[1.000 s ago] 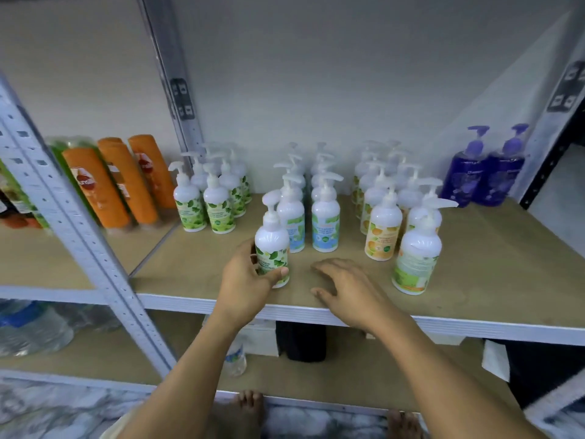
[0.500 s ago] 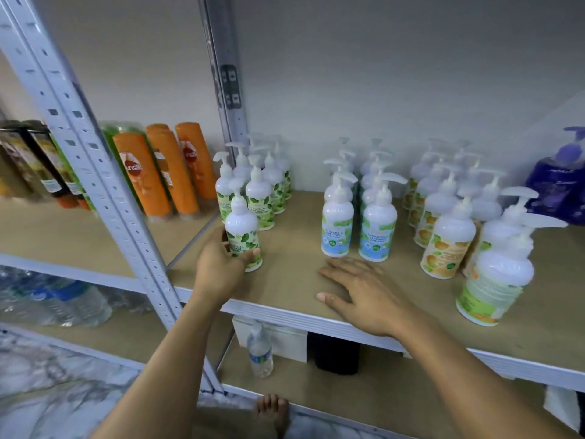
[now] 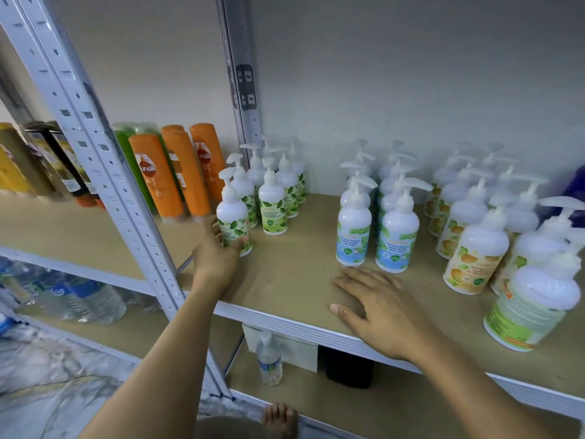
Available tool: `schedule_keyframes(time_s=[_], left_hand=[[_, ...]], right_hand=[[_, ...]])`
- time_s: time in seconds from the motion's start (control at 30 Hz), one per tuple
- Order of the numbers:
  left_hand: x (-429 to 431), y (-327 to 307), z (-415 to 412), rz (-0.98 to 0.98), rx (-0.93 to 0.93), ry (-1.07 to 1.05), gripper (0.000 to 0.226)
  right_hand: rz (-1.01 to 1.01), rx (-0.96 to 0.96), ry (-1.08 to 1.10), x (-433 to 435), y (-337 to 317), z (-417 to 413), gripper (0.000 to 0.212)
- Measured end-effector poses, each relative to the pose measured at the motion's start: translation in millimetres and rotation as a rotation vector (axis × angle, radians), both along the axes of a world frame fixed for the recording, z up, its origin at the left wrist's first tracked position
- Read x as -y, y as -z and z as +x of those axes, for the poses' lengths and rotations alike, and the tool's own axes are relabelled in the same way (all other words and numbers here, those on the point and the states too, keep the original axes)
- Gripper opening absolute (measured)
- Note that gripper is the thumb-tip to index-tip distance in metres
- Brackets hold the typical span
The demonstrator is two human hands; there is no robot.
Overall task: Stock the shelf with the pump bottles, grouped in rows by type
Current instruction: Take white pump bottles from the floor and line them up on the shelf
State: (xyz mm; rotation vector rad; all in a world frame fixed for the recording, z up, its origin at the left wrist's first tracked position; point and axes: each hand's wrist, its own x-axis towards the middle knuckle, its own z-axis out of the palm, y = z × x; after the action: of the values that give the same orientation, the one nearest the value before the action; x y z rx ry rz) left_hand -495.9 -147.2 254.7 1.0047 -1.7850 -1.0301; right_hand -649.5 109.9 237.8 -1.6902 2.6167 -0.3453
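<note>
Green-leaf pump bottle [image 3: 233,223] stands upright at the near end of its row, left side of the shelf [image 3: 294,270], our left hand [image 3: 218,251] curled around its base. Our right hand [image 3: 380,308] lies flat on the board, fingers straight, just near of the blue-label bottles [image 3: 353,236].

Three orange bottles [image 3: 155,179], two hands [image 3: 218,259] [image 3: 384,312] — pump bottles [image 3: 354,231] too crowded to count.

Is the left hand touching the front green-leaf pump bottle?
Touching. The head view shows the left hand curled round the green-leaf bottle, with the thumb across its lower front.
</note>
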Motion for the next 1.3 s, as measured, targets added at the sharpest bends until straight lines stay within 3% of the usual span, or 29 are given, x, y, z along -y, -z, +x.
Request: schedule_keyframes(time_s=[0.17, 0.43, 0.7, 0.87, 1.3], left_hand=[[17, 3, -3, -0.014, 0.016, -0.039, 0.054], [28, 8, -10, -0.035, 0.006, -0.099, 0.052], [32, 9, -4, 0.002, -0.005, -0.113, 0.063], [35, 11, -1, -0.016, 0.031, -0.116, 0.052], [39, 14, -5, -0.011, 0.038, -0.150, 0.048]], right_hand=[[-0.019, -0.009, 0.000, -1, -2, 1, 0.062], [-0.036, -0.018, 0.002, 1, 0, 1, 0.083], [-0.037, -0.007, 0.016, 2, 2, 0, 0.082], [-0.030, -0.015, 0.018, 2, 2, 0, 0.082], [-0.040, -0.013, 0.024, 2, 3, 1, 0.082]])
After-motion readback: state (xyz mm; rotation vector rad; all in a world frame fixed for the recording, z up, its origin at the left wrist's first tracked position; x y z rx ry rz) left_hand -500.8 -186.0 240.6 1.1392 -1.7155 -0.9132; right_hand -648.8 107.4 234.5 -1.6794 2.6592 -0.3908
